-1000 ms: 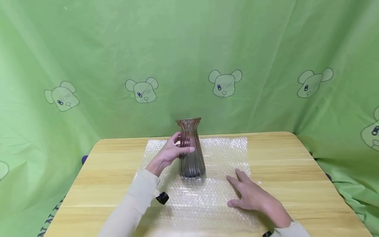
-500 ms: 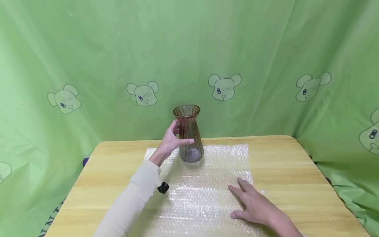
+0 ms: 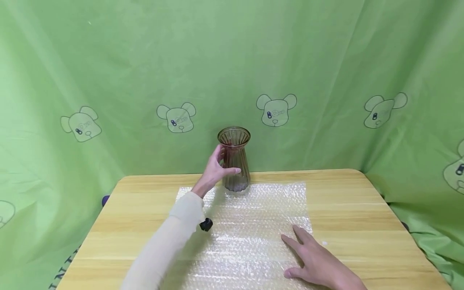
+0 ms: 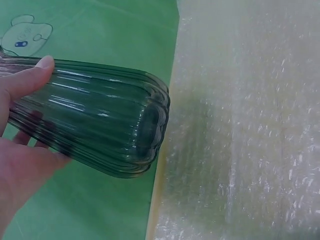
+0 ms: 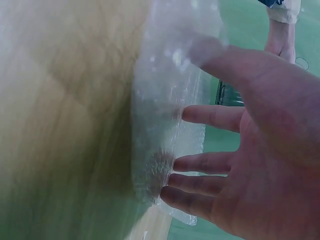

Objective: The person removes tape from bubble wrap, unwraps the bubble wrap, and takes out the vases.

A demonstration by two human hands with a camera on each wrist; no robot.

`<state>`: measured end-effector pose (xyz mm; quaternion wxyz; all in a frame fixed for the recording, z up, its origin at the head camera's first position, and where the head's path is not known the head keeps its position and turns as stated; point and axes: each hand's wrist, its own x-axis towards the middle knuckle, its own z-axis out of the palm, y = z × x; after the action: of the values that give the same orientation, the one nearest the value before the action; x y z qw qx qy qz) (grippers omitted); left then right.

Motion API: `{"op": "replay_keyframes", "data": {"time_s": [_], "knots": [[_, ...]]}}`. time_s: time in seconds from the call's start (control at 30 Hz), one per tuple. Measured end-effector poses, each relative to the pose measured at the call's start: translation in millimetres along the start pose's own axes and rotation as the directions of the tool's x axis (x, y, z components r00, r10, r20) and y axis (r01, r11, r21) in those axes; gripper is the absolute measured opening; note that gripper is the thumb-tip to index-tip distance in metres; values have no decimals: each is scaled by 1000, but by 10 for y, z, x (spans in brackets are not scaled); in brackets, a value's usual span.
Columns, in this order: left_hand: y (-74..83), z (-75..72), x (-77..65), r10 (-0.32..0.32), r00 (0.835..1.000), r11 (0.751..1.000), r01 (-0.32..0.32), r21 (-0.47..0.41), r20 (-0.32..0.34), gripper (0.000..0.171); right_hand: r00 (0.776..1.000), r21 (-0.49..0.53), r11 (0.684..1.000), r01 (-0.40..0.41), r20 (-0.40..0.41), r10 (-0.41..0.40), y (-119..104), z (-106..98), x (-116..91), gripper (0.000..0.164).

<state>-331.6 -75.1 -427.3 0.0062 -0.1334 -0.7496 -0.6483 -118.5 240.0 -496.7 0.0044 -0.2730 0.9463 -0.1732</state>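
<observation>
A ribbed glass vase [image 3: 237, 161], tinted pinkish-brown, stands upright in my left hand [image 3: 214, 171], whose thumb and fingers wrap its side below the flared rim. Its base overlaps the far edge of a sheet of bubble wrap [image 3: 239, 225] in the head view. From the left wrist, the vase [image 4: 100, 110] appears against the green cloth, its base right at the table's edge. Fingers spread, my right hand [image 3: 319, 262] lies at the wrap's right side. In the right wrist view, the fingertips [image 5: 192, 114] come right at the edge of the wrap [image 5: 160, 125].
The bubble wrap lies flat over the middle of a wooden table [image 3: 134, 213]. Green cloth [image 3: 224, 60] printed with bear heads hangs close behind the table and down both sides. A tiny white scrap [image 3: 324, 243] lies right of the wrap.
My left hand has carried the vase up and away from the middle of the wrap toward its far edge, tipping the mouth into view. The right hand stays at the wrap's right side.
</observation>
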Motion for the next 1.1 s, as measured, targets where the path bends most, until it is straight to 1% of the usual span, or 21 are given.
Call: {"op": "replay_keyframes", "data": {"time_s": [0.13, 0.23, 0.33, 0.47, 0.63, 0.77, 0.97, 1.1], "knots": [[-67, 78, 73, -18, 1000, 1000, 18, -6, 1, 116, 1000, 4, 1000, 13, 6, -13, 26, -5, -40, 90], [-107, 130, 106, -26, 1000, 1000, 26, -5, -1, 117, 1000, -3, 1000, 19, -3, -19, 31, -1, -58, 90], [-146, 156, 121, -22, 1000, 1000, 22, 3, -14, 115, 1000, -10, 1000, 23, -14, -23, 20, 1, -62, 90], [-203, 172, 126, -15, 1000, 1000, 15, 3, -25, 110, 1000, -4, 1000, 18, -2, -18, -5, -10, -75, 90], [-264, 192, 126, -20, 1000, 1000, 21, 11, -22, 110, 1000, -3, 1000, 3, 16, -3, -25, -32, -97, 90], [-277, 201, 115, -26, 999, 1000, 26, 6, -28, 109, 1000, -23, 1000, 6, 4, -6, -31, -27, -113, 90], [-291, 180, 106, -33, 999, 999, 33, -4, -19, 108, 999, -56, 998, 21, -23, -22, -49, -1, -128, 88], [-299, 149, 110, -13, 1000, 1000, 13, 1, -12, 105, 999, -54, 998, 35, -36, -37, -56, 10, -111, 87]]}}
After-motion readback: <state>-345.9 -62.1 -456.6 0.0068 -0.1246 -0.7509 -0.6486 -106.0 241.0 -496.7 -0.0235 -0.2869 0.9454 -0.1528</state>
